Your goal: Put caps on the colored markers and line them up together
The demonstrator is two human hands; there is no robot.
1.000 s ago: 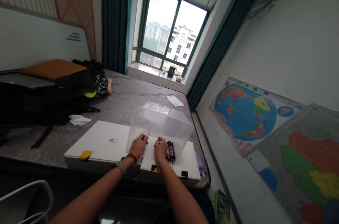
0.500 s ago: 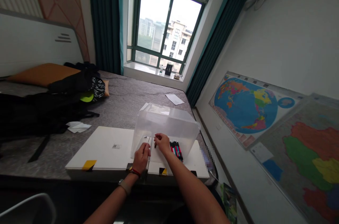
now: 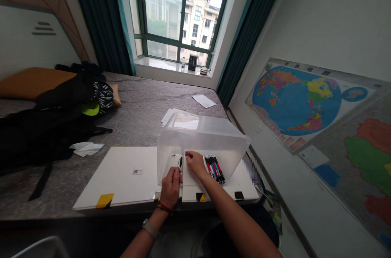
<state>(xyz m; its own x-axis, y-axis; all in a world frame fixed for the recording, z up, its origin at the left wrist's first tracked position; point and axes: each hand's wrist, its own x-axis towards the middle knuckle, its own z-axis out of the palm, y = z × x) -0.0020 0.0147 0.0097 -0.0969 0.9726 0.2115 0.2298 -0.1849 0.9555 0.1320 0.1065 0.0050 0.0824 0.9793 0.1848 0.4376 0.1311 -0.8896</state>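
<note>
My left hand (image 3: pixel 171 184) is closed in a pinch on a thin, light pen part (image 3: pixel 179 163), perhaps a refill, which points up from the fingertips. Just right of it is a short black pen piece (image 3: pixel 181 162). My right hand (image 3: pixel 196 163) has bent fingers with the tips together; whatever they pinch, if anything, is too small to make out. Both hands work in the mouth of a translucent plastic box (image 3: pixel 207 139) tipped on its side. Beside my right forearm lies a pile of pens (image 3: pixel 215 168) with black, red and blue barrels. A tiny metallic piece (image 3: pixel 173 154) lies farther back.
White boxes (image 3: pixel 122 176) with yellow-black tape form the work surface on a grey bed (image 3: pixel 137 103). Black bags (image 3: pixel 45 127) and crumpled paper (image 3: pixel 87 149) are to the left. Loose sheets (image 3: pixel 204 101) lie beyond. A wall with maps (image 3: pixel 296 103) stands at right.
The view has tilted down and shifted. My right hand has moved slightly away from my left, and the dark piece formerly at its fingertips now shows apart from them, between the hands.
</note>
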